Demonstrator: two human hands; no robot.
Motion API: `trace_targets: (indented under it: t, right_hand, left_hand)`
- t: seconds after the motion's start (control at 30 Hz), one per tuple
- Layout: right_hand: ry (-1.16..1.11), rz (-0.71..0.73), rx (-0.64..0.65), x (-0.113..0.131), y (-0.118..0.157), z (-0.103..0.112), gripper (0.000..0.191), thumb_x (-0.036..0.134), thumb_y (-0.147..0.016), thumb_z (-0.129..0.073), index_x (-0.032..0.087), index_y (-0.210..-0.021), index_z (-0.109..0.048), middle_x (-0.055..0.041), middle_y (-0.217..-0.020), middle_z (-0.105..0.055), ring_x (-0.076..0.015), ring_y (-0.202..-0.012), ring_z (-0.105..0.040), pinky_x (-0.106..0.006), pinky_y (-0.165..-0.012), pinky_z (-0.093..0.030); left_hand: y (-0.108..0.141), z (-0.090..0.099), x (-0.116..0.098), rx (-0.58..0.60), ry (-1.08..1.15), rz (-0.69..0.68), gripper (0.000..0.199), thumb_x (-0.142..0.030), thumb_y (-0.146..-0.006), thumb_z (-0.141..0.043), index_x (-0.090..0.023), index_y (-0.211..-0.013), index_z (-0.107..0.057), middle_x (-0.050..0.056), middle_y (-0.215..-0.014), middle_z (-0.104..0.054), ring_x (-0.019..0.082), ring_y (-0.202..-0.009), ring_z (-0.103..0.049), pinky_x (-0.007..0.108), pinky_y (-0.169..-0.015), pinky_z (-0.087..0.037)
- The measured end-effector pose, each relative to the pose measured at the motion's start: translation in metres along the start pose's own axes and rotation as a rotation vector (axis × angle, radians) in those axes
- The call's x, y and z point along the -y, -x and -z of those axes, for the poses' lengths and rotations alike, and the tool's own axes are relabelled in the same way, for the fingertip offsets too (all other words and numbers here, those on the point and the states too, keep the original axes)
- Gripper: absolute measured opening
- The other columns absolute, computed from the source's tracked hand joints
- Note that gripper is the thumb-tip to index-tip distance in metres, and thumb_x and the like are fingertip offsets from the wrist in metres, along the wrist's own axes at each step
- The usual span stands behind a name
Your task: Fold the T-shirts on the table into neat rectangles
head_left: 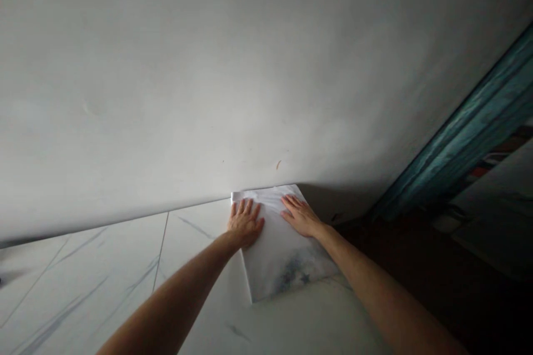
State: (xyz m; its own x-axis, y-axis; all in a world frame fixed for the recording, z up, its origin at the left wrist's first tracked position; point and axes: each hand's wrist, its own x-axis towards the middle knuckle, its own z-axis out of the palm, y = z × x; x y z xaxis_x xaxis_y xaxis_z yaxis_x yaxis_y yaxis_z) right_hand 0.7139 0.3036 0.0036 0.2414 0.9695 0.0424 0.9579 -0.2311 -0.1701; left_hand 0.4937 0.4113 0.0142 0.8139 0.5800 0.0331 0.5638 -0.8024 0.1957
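Two bare hands, left [245,223] and right [300,216], press flat, fingers spread and gripping nothing, on folded white fabric [277,255] atop the marble-patterned surface [200,283], beside the wall [250,77]. Uneven pushing could wrinkle or skew its layers.

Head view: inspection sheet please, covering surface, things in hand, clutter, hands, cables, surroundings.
Surface: pale, grey-veined top, dark seam lines
Things in hand: white cloth-like piece, looks folded, creased at far end, dark star print at near end
Clutter: dark object at left edge, mostly cut off, unidentifiable
Hands: left hand and right hand flat on the piece
Cables: nothing seen
Surroundings: pale wall with brown mark; teal curtain-like strip right; lower right too dark to read
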Motion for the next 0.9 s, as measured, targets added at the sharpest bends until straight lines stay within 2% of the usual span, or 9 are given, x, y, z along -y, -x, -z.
trace_targets:
  t: [0.13,0.23,0.33,0.43,0.5,0.63,0.73,0.83,0.9]
  right_hand:
    - [0.036,-0.104,0.137,0.019,0.003,0.019,0.068,0.05,-0.102,-0.028,0.017,-0.161,-0.022,-0.0106,-0.168,-0.016,-0.0281,-0.154,-0.014,-0.052,-0.122,-0.018]
    - [0.082,-0.128,0.103,0.043,0.015,0.027,0.07,0.049,-0.101,-0.029,0.015,-0.161,-0.018,-0.012,-0.168,-0.012,-0.0295,-0.155,-0.007,-0.054,-0.123,-0.012]
    - [0.063,-0.025,0.011,0.071,0.045,0.016,0.07,0.053,-0.101,-0.027,0.018,-0.161,-0.019,-0.0093,-0.168,-0.013,-0.0274,-0.155,-0.006,-0.051,-0.123,-0.01]
    - [0.039,-0.006,0.033,0.088,0.075,-0.003,0.067,0.053,-0.102,-0.025,0.02,-0.16,-0.025,-0.0077,-0.167,-0.02,-0.0257,-0.155,-0.012,-0.049,-0.124,-0.011]
    - [0.05,-0.033,0.069,0.093,0.085,-0.008,0.066,0.052,-0.102,-0.025,0.02,-0.159,-0.029,-0.0081,-0.166,-0.023,-0.0253,-0.154,-0.015,-0.048,-0.124,-0.012]
    - [0.085,-0.059,0.074,0.105,0.089,-0.001,0.062,0.045,-0.101,-0.03,0.021,-0.158,-0.032,-0.0104,-0.165,-0.026,-0.0273,-0.153,-0.02,-0.051,-0.122,-0.017]
    - [0.074,-0.064,-0.055,0.129,0.098,0.001,0.06,0.041,-0.102,-0.032,0.022,-0.159,-0.03,-0.0125,-0.165,-0.026,-0.0288,-0.153,-0.021,-0.054,-0.12,-0.021]
    - [0.031,-0.044,-0.196,0.148,0.12,-0.001,0.058,0.04,-0.102,-0.034,0.024,-0.157,-0.033,-0.0118,-0.164,-0.029,-0.0274,-0.152,-0.023,-0.051,-0.119,-0.024]
    - [-0.005,-0.166,-0.252,0.144,0.138,0.002,0.057,0.039,-0.1,-0.039,0.02,-0.154,-0.039,-0.0149,-0.161,-0.035,-0.0283,-0.15,-0.028,-0.048,-0.118,-0.027]
  left_hand:
    - [0.005,0.012,-0.005,0.086,-0.005,0.038,0.065,-0.051,-0.101,-0.029,-0.019,-0.158,-0.029,0.015,-0.167,-0.021,0.036,-0.154,-0.012,0.062,-0.121,-0.011]
    - [0.035,0.015,-0.018,0.037,0.002,-0.039,0.066,-0.052,-0.101,-0.031,-0.018,-0.157,-0.033,0.016,-0.167,-0.021,0.034,-0.155,-0.012,0.063,-0.122,-0.007]
    - [0.08,0.004,-0.033,-0.019,0.043,-0.171,0.069,-0.058,-0.1,-0.028,-0.021,-0.159,-0.027,0.014,-0.167,-0.021,0.032,-0.155,-0.012,0.064,-0.122,-0.006]
    - [0.121,-0.004,-0.044,0.038,0.117,-0.19,0.072,-0.062,-0.1,-0.021,-0.023,-0.161,-0.02,0.013,-0.167,-0.018,0.033,-0.155,-0.012,0.068,-0.12,-0.006]
    - [0.144,0.001,-0.05,0.08,0.179,-0.163,0.072,-0.061,-0.101,-0.018,-0.022,-0.161,-0.021,0.014,-0.167,-0.017,0.033,-0.155,-0.011,0.068,-0.12,-0.005]
    - [0.203,0.022,-0.057,0.138,0.272,-0.136,0.07,-0.057,-0.102,-0.02,-0.018,-0.16,-0.024,0.014,-0.167,-0.016,0.031,-0.155,-0.009,0.067,-0.121,-0.001]
    - [0.265,0.023,-0.053,0.174,0.309,-0.165,0.07,-0.059,-0.101,-0.025,-0.021,-0.16,-0.023,0.014,-0.166,-0.016,0.032,-0.155,-0.01,0.065,-0.122,0.0]
    - [0.324,0.016,-0.043,0.269,0.297,-0.238,0.076,-0.064,-0.096,-0.037,-0.025,-0.16,-0.022,0.013,-0.166,-0.019,0.035,-0.154,-0.014,0.066,-0.122,-0.007]
    - [0.347,0.016,-0.037,0.295,0.264,-0.257,0.079,-0.063,-0.094,-0.045,-0.026,-0.16,-0.023,0.011,-0.166,-0.021,0.034,-0.154,-0.015,0.064,-0.123,-0.012]
